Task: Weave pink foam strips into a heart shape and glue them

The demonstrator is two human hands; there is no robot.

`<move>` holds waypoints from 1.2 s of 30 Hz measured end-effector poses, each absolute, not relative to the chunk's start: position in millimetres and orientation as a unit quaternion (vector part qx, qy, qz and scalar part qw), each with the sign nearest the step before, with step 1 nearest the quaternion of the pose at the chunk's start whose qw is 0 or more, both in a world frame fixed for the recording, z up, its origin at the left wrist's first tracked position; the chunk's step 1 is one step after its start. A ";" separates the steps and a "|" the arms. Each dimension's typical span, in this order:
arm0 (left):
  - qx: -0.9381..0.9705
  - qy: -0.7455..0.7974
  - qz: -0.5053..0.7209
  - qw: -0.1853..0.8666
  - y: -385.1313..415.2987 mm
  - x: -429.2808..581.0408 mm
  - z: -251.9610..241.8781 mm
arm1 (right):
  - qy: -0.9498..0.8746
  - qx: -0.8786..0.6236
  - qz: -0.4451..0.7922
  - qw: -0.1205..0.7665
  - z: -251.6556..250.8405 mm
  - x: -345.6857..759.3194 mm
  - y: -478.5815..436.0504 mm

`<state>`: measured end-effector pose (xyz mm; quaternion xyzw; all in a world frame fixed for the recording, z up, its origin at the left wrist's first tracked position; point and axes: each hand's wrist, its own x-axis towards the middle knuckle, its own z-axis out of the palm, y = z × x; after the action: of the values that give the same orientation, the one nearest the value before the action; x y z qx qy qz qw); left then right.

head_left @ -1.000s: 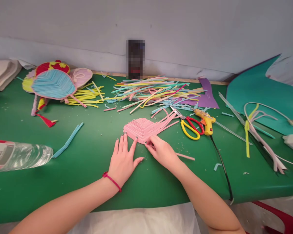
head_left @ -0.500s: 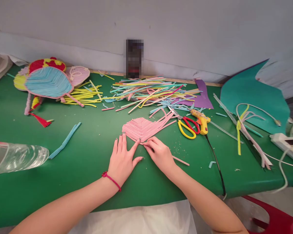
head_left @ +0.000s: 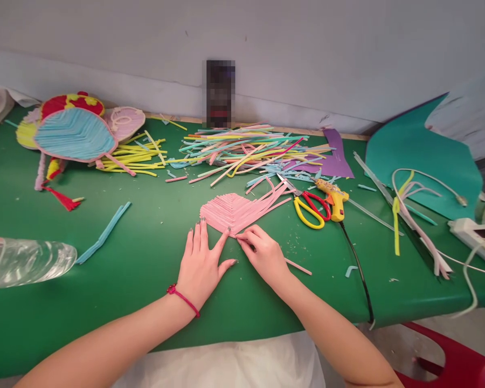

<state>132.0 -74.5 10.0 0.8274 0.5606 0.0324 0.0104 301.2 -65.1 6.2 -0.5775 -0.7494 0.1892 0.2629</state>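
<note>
Your left hand (head_left: 202,264) is pressing spread fingertips on the pink woven piece (head_left: 234,210) at its near edge; your right hand (head_left: 262,253), just beside, is pinching a pink strip (head_left: 299,267) at its tip.

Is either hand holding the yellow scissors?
No, the scissors lie on the table; the left hand and right hand touch the pink woven piece.

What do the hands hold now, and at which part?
The right hand pinches a pink strip at its forward end, by the pink woven piece. The left hand grips nothing; flat, its fingertips press that piece's edge.
</note>
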 end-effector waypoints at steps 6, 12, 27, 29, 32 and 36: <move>0.825 0.564 0.036 0.018 -74.8 132.6 9.7 | -0.749 -0.573 0.195 0.271 4.3 303.3 -65.5; 0.822 0.568 0.023 0.029 -73.8 133.9 12.9 | -0.767 -0.559 0.173 0.263 6.9 304.6 -62.7; 0.824 0.566 0.017 0.031 -73.5 133.7 11.5 | -0.951 -0.285 0.097 0.066 28.4 317.5 1.0; 0.824 0.565 0.016 0.028 -73.6 133.7 11.0 | -0.953 -0.272 0.115 0.073 27.9 320.2 5.2; 0.823 0.568 0.018 0.027 -73.9 133.9 9.9 | -0.938 -0.288 0.132 0.139 18.2 330.7 1.5; 0.820 0.571 0.029 0.033 -74.5 133.8 8.5 | -0.898 -0.356 0.098 0.239 2.4 352.4 -13.5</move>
<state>133.8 -74.5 8.5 0.8201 0.5706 0.0288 0.0326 352.4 -13.5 2.4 -0.3562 -0.8980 0.0984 0.2389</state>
